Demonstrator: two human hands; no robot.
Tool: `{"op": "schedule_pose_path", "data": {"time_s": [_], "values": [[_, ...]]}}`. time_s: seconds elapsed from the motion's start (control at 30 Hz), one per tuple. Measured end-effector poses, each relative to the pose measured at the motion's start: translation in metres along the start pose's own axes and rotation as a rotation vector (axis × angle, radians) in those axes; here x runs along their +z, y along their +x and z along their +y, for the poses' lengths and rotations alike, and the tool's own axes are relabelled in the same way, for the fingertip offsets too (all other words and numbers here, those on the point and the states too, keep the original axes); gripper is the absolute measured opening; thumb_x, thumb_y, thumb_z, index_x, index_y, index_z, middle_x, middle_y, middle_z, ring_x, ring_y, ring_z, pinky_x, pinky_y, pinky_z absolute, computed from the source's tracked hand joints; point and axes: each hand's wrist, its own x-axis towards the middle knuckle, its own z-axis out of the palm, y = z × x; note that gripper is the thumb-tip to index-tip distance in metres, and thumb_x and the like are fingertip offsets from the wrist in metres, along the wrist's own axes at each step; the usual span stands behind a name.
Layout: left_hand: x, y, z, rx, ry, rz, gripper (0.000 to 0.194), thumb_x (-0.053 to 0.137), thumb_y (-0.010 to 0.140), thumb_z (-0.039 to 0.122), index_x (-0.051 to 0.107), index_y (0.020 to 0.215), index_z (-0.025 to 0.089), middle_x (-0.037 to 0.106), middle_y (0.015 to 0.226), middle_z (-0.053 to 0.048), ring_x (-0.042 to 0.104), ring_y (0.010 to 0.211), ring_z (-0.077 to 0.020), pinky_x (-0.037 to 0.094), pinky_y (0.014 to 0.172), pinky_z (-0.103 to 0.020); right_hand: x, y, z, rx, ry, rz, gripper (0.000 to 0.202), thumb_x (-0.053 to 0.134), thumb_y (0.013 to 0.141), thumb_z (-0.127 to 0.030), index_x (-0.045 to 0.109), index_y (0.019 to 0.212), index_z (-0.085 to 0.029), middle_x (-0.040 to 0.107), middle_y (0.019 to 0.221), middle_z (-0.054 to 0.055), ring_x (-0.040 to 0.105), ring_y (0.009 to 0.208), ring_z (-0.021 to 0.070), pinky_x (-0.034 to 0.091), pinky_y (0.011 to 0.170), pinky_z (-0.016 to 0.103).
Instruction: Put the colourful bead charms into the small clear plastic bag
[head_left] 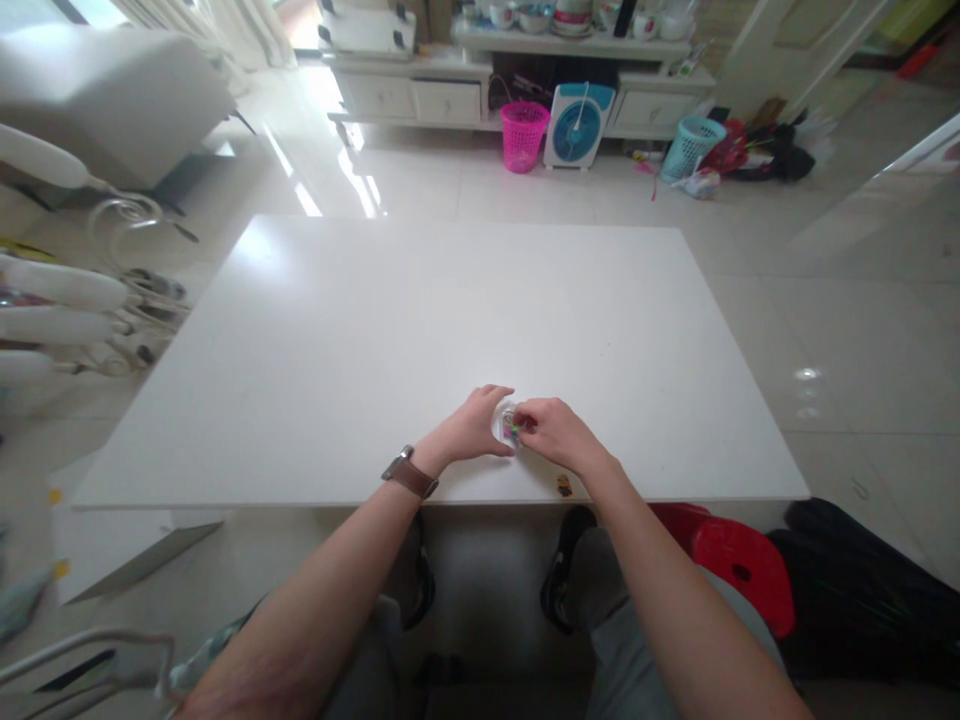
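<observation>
A small, clear round container [507,432] with tiny coloured pieces inside stands near the table's front edge. My left hand [474,425] curves around its left side, thumb at the near side and fingers at the far side. From the right, my right hand [556,430] reaches in at the container with fingertips pinched together. Green and pink bits show by those fingertips, but what they hold is too small to name. A small brown and yellow figure, perhaps a sticker [563,485], lies at the table edge below my right wrist.
The white table [420,310] stretches ahead. Beyond it are a pink basket [523,138], a blue and white fan [578,125] and a light blue basket [691,147] by a low cabinet. A red stool [742,575] stands at the near right, below the tabletop.
</observation>
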Motion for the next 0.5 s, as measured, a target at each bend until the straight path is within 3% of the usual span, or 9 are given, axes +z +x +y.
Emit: {"op": "schedule_pose_path", "data": {"time_s": [0.17,0.33,0.5], "values": [[0.018,-0.003,-0.001,0.053,0.099,-0.024,0.079,0.08,0.063,0.018,0.047,0.134,0.015,0.056,0.131,-0.016,0.051,0.124,-0.0315,0.043,0.107,-0.048,0.005,0.0,0.002,-0.047,-0.08,-0.032,0.011,0.063,0.077,-0.009,0.069,0.081,-0.017,0.066,0.085,0.003,0.057,0.084,0.0157,0.04,0.078,0.025],[0.019,-0.002,0.005,0.068,0.167,-0.041,0.043,0.069,0.069,0.013,0.054,0.108,0.017,0.059,0.109,-0.01,0.056,0.104,-0.0267,0.049,0.094,-0.043,0.012,0.003,0.002,-0.06,-0.123,-0.062,0.01,0.064,0.08,-0.01,0.07,0.08,-0.018,0.066,0.1,0.006,0.058,0.097,0.0174,0.043,0.085,0.026],[0.019,-0.001,0.004,0.067,0.177,-0.04,0.038,0.069,0.068,0.011,0.052,0.101,0.019,0.059,0.106,-0.008,0.055,0.103,-0.0261,0.049,0.093,-0.041,0.013,0.007,0.0,-0.054,-0.126,-0.104,0.012,0.064,0.081,-0.009,0.071,0.082,-0.018,0.067,0.102,0.006,0.059,0.101,0.018,0.043,0.088,0.026]]}}
